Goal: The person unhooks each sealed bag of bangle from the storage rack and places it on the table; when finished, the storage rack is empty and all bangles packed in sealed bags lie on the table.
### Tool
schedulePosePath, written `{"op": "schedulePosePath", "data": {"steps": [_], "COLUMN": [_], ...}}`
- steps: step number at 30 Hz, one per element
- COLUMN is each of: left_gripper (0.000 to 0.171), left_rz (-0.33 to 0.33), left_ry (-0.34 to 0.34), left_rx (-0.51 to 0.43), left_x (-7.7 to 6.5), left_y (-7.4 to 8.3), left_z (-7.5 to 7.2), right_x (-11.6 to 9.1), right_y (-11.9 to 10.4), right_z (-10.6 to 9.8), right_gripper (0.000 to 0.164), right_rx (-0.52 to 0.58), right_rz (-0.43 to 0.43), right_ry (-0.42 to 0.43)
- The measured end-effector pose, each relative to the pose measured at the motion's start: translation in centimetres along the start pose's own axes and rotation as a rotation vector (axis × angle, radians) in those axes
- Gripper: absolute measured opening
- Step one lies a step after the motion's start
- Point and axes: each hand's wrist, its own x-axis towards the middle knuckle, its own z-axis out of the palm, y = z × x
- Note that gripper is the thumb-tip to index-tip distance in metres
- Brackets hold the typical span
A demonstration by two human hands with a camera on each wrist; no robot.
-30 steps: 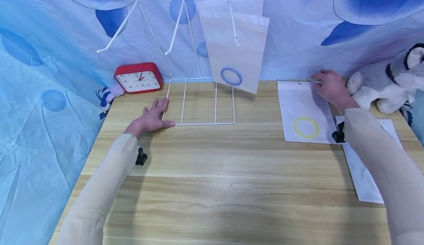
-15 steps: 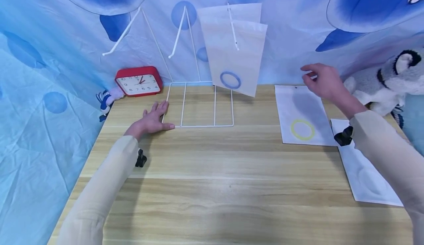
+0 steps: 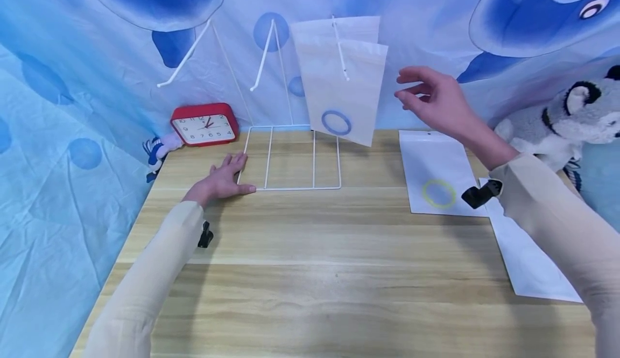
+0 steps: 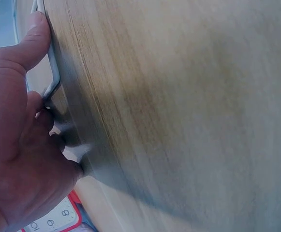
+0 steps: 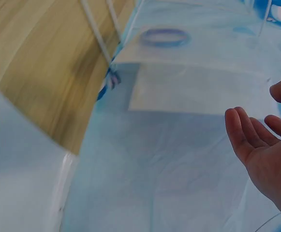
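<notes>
My left hand (image 3: pixel 220 179) lies with spread fingers on the left front corner of a white wire display rack (image 3: pixel 300 188). In the left wrist view its thumb (image 4: pixel 36 41) lies along the wire. Two white bags (image 3: pixel 334 97) hang one behind the other on the rack's rightmost hook arm; a blue ring shows on the front one. My right hand (image 3: pixel 433 99) is in the air just right of these bags, apart from them, fingers loosely bent and holding nothing. Below it, a white bag with a yellow ring (image 3: pixel 428 156) lies flat on the table.
Another white bag (image 3: pixel 523 255) lies at the right, partly under my forearm. A red clock (image 3: pixel 203 126) stands left of the rack, near a small plush toy (image 3: pixel 155 156). A grey-and-white plush dog (image 3: pixel 576 110) sits at the back right. Two other hook arms (image 3: pixel 263 56) stick out bare.
My right hand has left the top edge of the yellow-ring bag, risen and moved left toward the hanging bags. My left hand stays on the rack. The head view has tilted up slightly.
</notes>
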Motion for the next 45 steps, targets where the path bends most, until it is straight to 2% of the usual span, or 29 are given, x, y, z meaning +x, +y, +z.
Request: {"op": "schedulePosePath", "data": {"steps": [8, 13, 16, 26, 36, 45], "left_gripper": [0.106, 0.106, 0.105, 0.106, 0.105, 0.105], "left_rz": [-0.005, -0.001, 0.0, -0.011, -0.025, -0.026], "left_ry": [0.006, 0.011, 0.013, 0.013, 0.003, 0.005], "left_rx": [0.011, 0.011, 0.016, 0.017, 0.012, 0.007], "left_x": [-0.3, -0.2, -0.2, -0.1, -0.1, -0.1], "left_y": [-0.1, -0.2, -0.1, 0.0, 0.1, -0.1], "left_z": [0.2, 0.2, 0.1, 0.1, 0.1, 0.2], "right_x": [1.7, 2.7, 3.4, 5.0, 5.8, 6.3], "right_y": [-1.8, -2.7, -3.1, -4.1, -4.1, -4.7], "right_z": [0.9, 0.9, 1.0, 1.6, 2.1, 2.5], "right_gripper": [0.048, 0.049, 0.051, 0.047, 0.044, 0.041], "right_rx": [0.214, 0.29, 0.341, 0.319, 0.48, 0.623], "right_rz": [-0.07, -0.092, -0.081, -0.002, 0.094, 0.128], "right_ry": [0.002, 0.007, -0.004, -0.058, -0.06, -0.073]}}
